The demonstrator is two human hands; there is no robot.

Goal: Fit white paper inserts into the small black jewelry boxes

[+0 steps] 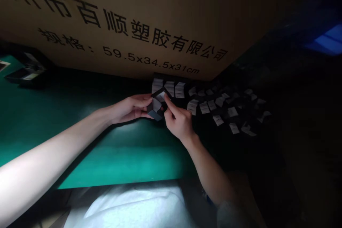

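Note:
My left hand [130,108] and my right hand [178,119] meet over a small black folded piece [154,113] with a white paper label [161,96] on it. My left fingers hold its left side, while my right forefinger and thumb pinch near the label. Its exact shape is partly hidden by my fingers. Just beyond my hands stand small rows of white labels on black backing [169,88]. Many loose white labels [217,110] lie scattered to the right of my right hand on a dark surface.
A large cardboard box [128,25] with printed black characters and dimensions fills the far side. A green work mat [125,164] runs beneath my left arm. A dark boxlike object [25,73] sits at the far left. Pale fabric [130,206] shows below the mat's edge.

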